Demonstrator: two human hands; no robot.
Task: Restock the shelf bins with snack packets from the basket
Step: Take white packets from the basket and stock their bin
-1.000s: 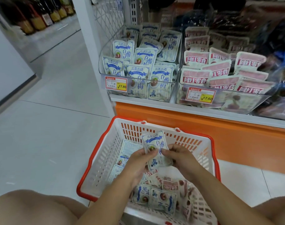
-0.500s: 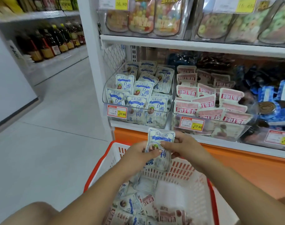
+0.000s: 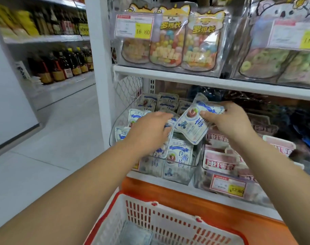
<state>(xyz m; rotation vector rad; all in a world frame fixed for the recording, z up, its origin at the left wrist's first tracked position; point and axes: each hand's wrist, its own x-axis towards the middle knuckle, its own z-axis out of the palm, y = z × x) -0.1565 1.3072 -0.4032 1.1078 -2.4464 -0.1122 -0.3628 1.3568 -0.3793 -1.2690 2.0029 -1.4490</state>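
Step in hand, as I read it: seating one packet in the bin.

The right hand [image 3: 233, 121] pinches the white-and-blue plum snack packet [image 3: 190, 129] near its top right edge, thumb on the printed face and fingers behind. The packet is in the air just above the clear plastic shelf bin [image 3: 179, 175], over the bin's right half, not in it yet. The left hand [image 3: 149, 131] lies palm down with fairly straight fingers on the blue-and-white packets [image 3: 179, 156] standing inside the bin. It grips nothing that I can see.

Orientation:
- Printed face toward the camera.
- Long axis diagonal. The banner end is up and right, toward the bin's back. The bottom edge is down and left, toward the bin's front.
- The binned packets stand near upright, face forward.

To do it well:
- Use the left hand to hold a gap in the row.
- Rotate the packet until its long axis is vertical, banner up and face out.
- Feed the bottom edge in first.
- Stay left of the bin's right wall, since the pink packets [image 3: 219, 161] sit just beyond it.
- The film is probably slick, so release only once the packet is seated.

The red-rimmed white plastic basket [image 3: 168, 225] sits below the bin and in front of it. Its contents are mostly out of view.
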